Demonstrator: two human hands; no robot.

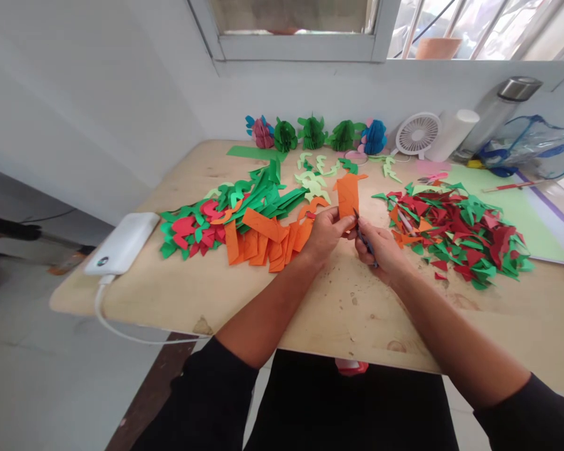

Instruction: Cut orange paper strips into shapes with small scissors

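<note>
My left hand (328, 233) pinches the lower part of an upright orange paper strip (348, 195). My right hand (378, 245) is closed around a small pair of scissors (367, 243), whose blades meet the strip's lower right edge. Just left of my left hand, several orange paper pieces (263, 241) lie in an overlapping pile. Beyond them is a heap of green paper strips (267, 197), with red cut shapes (207, 228) at its left. To the right of my right hand spreads a mound of red and green paper scraps (470, 232).
Several paper figures (313, 133) stand along the wall. A white fan (418, 133), a white cylinder (454, 134) and a clear bottle (493, 119) are at the back right. A white power bank (122, 244) with a cable (122, 335) rests on the table's left edge.
</note>
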